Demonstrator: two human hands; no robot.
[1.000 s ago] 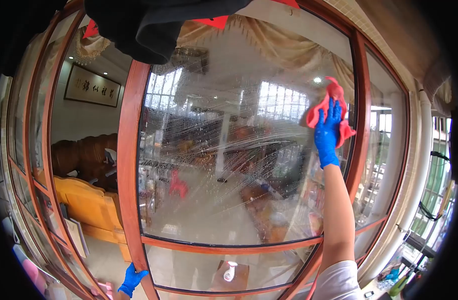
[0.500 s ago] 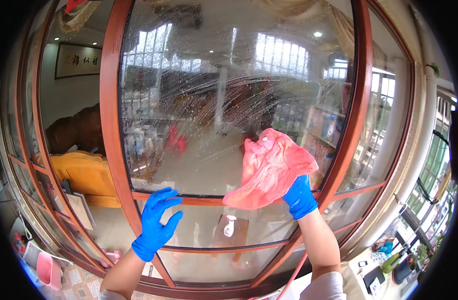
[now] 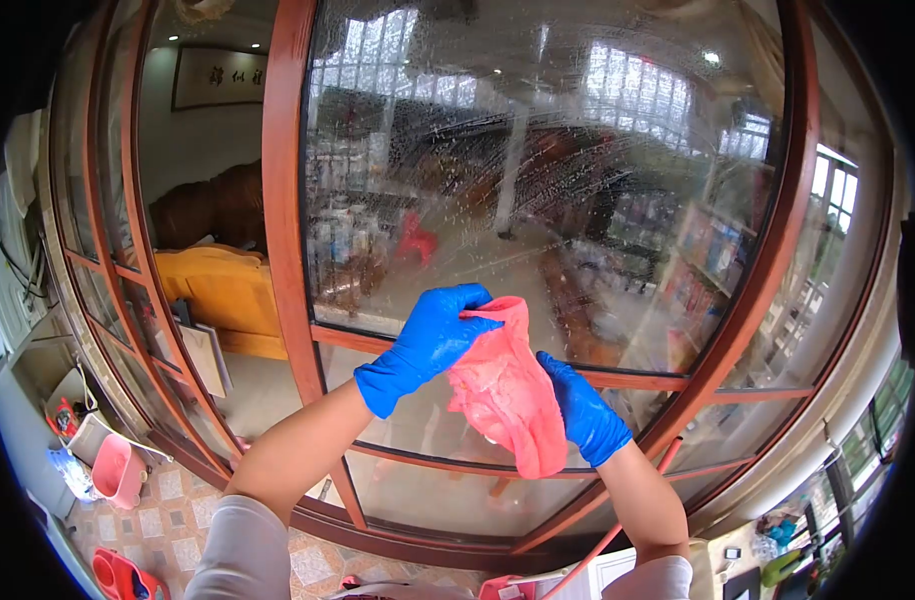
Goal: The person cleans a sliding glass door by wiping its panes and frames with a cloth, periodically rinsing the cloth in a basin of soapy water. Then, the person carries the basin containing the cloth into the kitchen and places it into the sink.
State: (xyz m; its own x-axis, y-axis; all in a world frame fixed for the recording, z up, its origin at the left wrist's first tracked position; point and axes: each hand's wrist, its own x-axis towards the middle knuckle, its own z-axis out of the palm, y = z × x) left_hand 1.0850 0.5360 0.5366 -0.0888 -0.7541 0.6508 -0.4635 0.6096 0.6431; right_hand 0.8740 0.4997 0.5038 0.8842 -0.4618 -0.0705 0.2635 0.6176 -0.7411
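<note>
A pink cloth [image 3: 508, 390] hangs bunched between my two blue-gloved hands, in front of the lower rail of the window frame. My left hand [image 3: 433, 335] pinches its top edge between thumb and fingers. My right hand [image 3: 583, 410] holds the cloth's right side, its fingers partly hidden behind the fabric. Behind them stands a large glass pane [image 3: 538, 200] with streaks and droplets over it, set in a reddish-brown frame [image 3: 290, 180].
Through the opening at left shows a wooden bench [image 3: 223, 295]. A pink bucket [image 3: 120, 470] and a red-and-pink container [image 3: 128, 575] stand on the tiled floor at lower left. A pink pole [image 3: 590, 550] leans near my right forearm. Plants and pots are at lower right.
My right hand has come down from the upper right of the glass with the cloth. My left hand has left the frame and taken hold of the cloth. The view has tilted downward.
</note>
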